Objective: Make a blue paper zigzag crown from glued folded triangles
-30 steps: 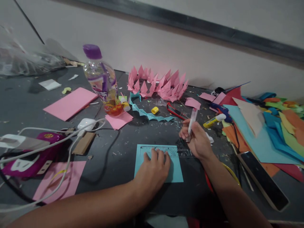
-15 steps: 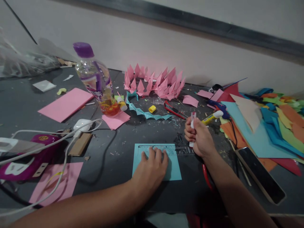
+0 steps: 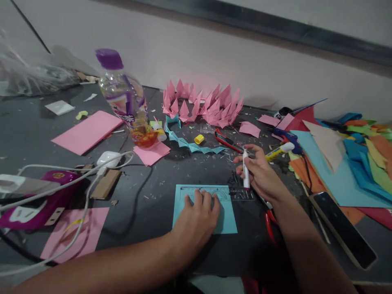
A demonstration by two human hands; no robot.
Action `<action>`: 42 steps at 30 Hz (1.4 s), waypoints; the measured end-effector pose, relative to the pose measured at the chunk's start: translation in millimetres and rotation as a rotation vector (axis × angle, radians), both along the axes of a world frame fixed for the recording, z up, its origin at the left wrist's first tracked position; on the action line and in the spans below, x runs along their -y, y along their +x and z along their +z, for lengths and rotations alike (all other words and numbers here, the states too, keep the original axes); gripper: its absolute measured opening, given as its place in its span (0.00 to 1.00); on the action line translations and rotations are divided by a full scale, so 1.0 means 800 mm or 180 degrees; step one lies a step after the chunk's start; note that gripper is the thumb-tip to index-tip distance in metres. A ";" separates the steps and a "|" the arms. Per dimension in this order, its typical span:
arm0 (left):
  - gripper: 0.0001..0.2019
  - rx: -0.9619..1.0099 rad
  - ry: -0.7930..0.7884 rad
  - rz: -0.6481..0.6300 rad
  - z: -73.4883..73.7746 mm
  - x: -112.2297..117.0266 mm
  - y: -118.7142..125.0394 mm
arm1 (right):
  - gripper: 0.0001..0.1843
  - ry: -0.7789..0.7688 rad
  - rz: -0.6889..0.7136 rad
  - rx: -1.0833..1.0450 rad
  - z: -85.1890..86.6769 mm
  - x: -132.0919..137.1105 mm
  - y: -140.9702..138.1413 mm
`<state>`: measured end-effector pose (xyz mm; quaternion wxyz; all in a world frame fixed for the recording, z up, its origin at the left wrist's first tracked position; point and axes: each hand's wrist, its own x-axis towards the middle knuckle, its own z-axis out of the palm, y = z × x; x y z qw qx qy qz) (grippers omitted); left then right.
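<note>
My left hand (image 3: 199,212) lies with fingers spread over a clear plastic ruler (image 3: 239,193), pressing it onto a light blue sheet of paper (image 3: 226,222). The ruler runs along the sheet's upper edge and sticks out past its right side. My right hand (image 3: 260,171) grips a slim white pen (image 3: 246,169) between thumb and fingers. The pen stands almost upright, its dark reddish lower end over the ruler's right part; whether it touches is unclear. Red-handled scissors (image 3: 271,226) lie partly under my right forearm.
Behind stands a ring of pink folded paper (image 3: 183,110), with a blue folded strip (image 3: 192,147) before it. A bottle (image 3: 128,102) and cables are left. A cutter (image 3: 226,141), yellow glue pen (image 3: 277,152), phone (image 3: 343,230) and coloured paper (image 3: 321,171) are right.
My right hand has loosened from a fist and turned the pen over, so its reddish end now points down. My left hand stays on the ruler. The view has shifted slightly.
</note>
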<state>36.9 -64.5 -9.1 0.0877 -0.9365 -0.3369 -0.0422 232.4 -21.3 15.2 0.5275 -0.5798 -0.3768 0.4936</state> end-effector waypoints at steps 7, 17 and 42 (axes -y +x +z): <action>0.16 -0.0084 -0.0068 0.0040 0.001 0.002 0.001 | 0.07 0.0197 0.0004 0.0282 -0.001 0.003 0.006; 0.18 -0.0133 -0.0096 0.0009 0.002 0.003 0.000 | 0.09 0.0167 0.0272 -0.0003 0.001 0.012 -0.008; 0.17 0.0022 -0.0007 -0.0004 0.006 0.003 -0.003 | 0.13 0.0633 0.0933 0.2649 -0.039 0.017 -0.019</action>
